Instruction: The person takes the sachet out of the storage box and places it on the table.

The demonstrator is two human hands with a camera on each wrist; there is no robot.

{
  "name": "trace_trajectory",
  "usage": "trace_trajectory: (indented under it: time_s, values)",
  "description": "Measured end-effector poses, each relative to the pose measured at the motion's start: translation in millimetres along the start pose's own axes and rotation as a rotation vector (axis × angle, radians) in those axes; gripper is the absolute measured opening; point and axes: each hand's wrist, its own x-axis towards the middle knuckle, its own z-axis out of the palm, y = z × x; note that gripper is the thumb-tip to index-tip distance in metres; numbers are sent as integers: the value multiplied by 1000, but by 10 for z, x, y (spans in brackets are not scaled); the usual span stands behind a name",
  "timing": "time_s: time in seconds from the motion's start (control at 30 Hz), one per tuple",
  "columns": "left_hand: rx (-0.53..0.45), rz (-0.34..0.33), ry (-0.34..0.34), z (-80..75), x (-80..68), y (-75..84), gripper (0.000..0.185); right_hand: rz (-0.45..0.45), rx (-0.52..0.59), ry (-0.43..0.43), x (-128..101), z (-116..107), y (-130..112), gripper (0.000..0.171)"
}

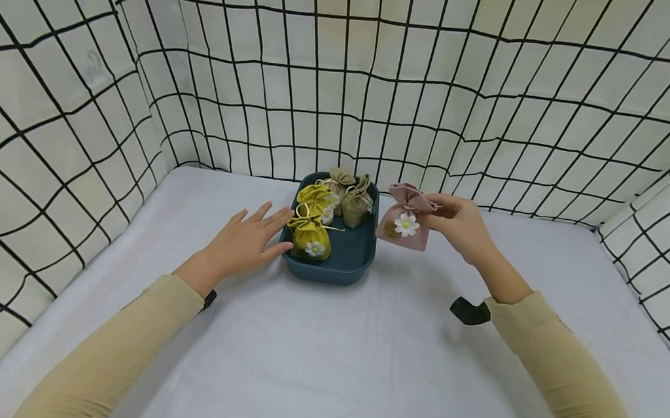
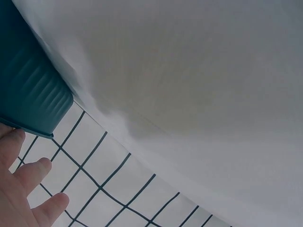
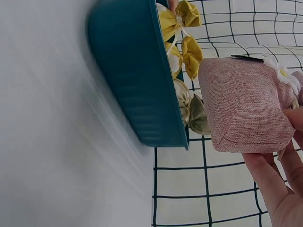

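Note:
A pink drawstring pouch [image 1: 403, 222] with a white flower hangs just right of the blue-green basin [image 1: 330, 273]. My right hand [image 1: 460, 227] pinches it near its gathered neck; the right wrist view shows the pouch [image 3: 246, 106] raised beside the basin's wall. My left hand [image 1: 247, 238] has its fingers spread, with the fingertips at the basin's left rim. Inside the basin, two yellow pouches [image 1: 312, 240] with white flowers sit along the left side. Two olive-beige pouches [image 1: 356, 204] stand at the back of it.
A white cloth [image 1: 311, 358] covers the table under the basin. White walls with a black grid [image 1: 356, 92] rise behind and on both sides, the back one close behind the basin. A dark wrist device [image 1: 470, 311] shows below the right sleeve.

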Motion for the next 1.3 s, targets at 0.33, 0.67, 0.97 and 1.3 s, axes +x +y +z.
trace_trajectory:
  time_s: [0.33,0.67,0.97,1.3]
  values:
    - [-4,-3,-5,-7,-3,-2,73,16,-30,43,-87,-232,82,41]
    - [-6,-3,-12,-7,5,-4,72,3,-26,90,-178,-433,276,39]
    - [-1,0,-3,-1,4,-3,72,31,-48,103,-244,-634,362,40]
    - [-13,5,4,-4,-5,1,72,52,-18,125,-311,-881,500,37]
